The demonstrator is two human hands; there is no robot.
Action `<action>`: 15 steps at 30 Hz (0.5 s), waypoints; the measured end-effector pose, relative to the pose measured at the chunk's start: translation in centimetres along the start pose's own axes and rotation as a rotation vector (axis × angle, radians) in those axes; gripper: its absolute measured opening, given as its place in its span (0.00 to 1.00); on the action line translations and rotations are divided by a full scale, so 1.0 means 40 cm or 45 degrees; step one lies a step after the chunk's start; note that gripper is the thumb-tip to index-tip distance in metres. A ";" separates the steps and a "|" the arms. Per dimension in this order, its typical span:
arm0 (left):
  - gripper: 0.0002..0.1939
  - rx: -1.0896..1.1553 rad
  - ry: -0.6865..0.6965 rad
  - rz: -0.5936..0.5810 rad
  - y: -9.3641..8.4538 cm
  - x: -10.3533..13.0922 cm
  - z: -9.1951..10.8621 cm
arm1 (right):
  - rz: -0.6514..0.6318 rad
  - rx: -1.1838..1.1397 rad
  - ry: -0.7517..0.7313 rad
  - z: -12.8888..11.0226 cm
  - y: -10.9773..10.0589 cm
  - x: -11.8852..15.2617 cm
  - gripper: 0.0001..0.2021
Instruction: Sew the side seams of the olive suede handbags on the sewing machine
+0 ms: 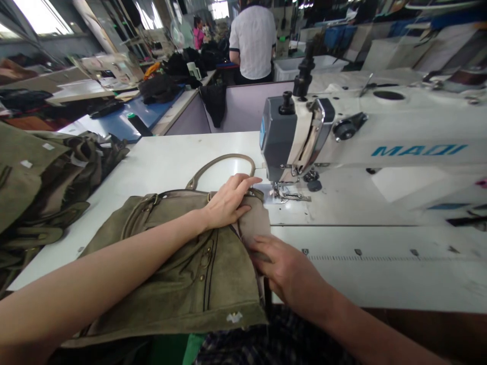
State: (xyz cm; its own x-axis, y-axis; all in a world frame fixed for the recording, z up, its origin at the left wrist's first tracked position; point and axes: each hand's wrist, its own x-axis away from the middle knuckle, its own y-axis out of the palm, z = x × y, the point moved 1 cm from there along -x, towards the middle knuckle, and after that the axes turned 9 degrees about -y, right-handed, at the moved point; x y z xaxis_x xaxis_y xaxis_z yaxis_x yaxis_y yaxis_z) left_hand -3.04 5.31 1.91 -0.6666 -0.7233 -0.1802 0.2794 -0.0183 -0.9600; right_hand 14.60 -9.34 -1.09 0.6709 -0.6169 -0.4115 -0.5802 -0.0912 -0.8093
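Evidently part-assembled, the olive bag [234, 274] lies under the spread fingers of the left hand [227, 202], its handle [228, 155] apparently attached beyond them, while the pale lining [253, 220], seemingly unsewn at its edge, meets the right hand [288, 266], whose finger closure cannot be told

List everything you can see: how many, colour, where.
Bag: one, olive green, under the hands
Near sewing machine: one, white and grey, right
Far sewing machine: one, pale, back left
Table: one, white, under the bag
Fabric pile: one, olive green, left
Thread cone: one, black and green, upper left
Hanging cloth: one, black, beyond the table
Bin: one, white, behind the near machine
People: two, white top and pink top, background
Remainder: too blurred to count
Left hand: one, bare, on the bag
Right hand: one, bare, bag's right edge
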 end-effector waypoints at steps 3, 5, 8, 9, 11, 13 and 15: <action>0.33 -0.194 -0.024 -0.091 0.010 -0.011 0.030 | -0.032 0.021 -0.028 0.011 -0.013 0.025 0.15; 0.27 -0.361 -0.052 -0.199 0.007 -0.036 0.042 | -0.028 0.031 -0.024 0.010 -0.014 0.038 0.16; 0.29 -0.384 -0.138 -0.326 0.004 -0.080 0.039 | 0.024 0.023 -0.012 -0.002 -0.009 0.048 0.16; 0.29 -0.338 -0.175 -0.368 0.006 -0.091 0.034 | 0.058 0.012 -0.006 -0.006 -0.008 0.049 0.16; 0.27 -0.224 -0.249 -0.399 0.015 -0.101 0.024 | 0.138 -0.024 0.023 -0.016 -0.008 0.048 0.17; 0.26 -0.127 -0.298 -0.346 0.024 -0.099 0.016 | 0.202 -0.062 0.061 -0.024 -0.007 0.046 0.18; 0.25 -0.040 -0.321 -0.304 0.032 -0.093 0.011 | 0.226 -0.054 0.072 -0.031 -0.003 0.045 0.18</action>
State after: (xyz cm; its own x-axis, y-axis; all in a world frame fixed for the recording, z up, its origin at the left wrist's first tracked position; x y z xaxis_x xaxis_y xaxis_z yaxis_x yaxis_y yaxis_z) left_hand 0.10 7.66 1.45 -0.5177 -0.8491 0.1052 0.1124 -0.1894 -0.9754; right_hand 15.32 -11.40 -1.21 0.5299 -0.6691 -0.5210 -0.7068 -0.0089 -0.7074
